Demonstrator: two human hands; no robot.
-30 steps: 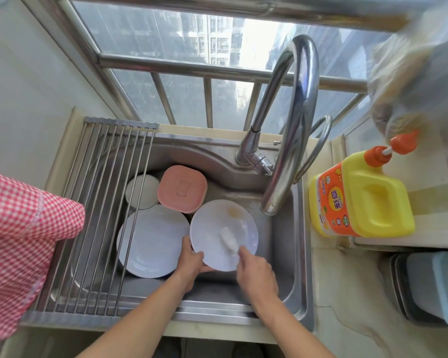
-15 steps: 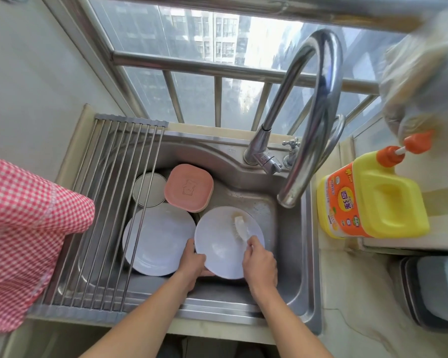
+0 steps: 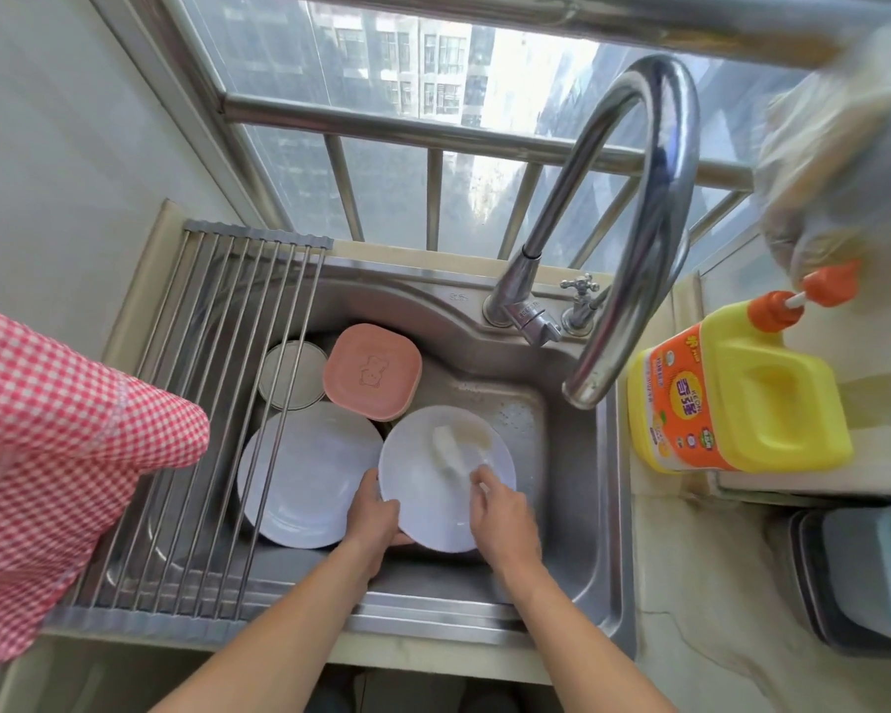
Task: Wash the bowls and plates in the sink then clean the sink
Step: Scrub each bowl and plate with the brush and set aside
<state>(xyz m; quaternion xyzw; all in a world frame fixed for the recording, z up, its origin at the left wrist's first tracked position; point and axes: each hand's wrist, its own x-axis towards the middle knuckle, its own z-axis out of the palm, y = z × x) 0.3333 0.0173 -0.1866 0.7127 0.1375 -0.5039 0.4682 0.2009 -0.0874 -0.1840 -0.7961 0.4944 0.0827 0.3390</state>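
View from above the sink (image 3: 587,573). We see the left hand (image 3: 374,522) gripping the near-left rim of a white plate (image 3: 423,501), fingers curled under the edge and thumb on top. The right hand (image 3: 502,512) pinches a white scrubbing brush (image 3: 451,450) whose head rests on the plate's far part, just beside a pale brownish smear; the brush and fingers are motion-blurred. The plate is held tilted inside the basin, right of centre.

To its left a second white plate (image 3: 304,476) lies flat on the sink floor, partly under the bars of a roll-up drying rack (image 3: 217,429) that spans the left side of the basin. Beyond it sit a small round metal-rimmed bowl (image 3: 291,373) and a pink square dish (image 3: 371,373), upside down, embossed with a small bear figure.

On the tabletop to the right stands a yellow detergent jug (image 3: 752,398) with an orange pump; its orange label carries Chinese characters we cannot read reliably. The curved faucet (image 3: 654,198) arches above the basin's right side. A red-checked cloth (image 3: 47,455) hangs at left.
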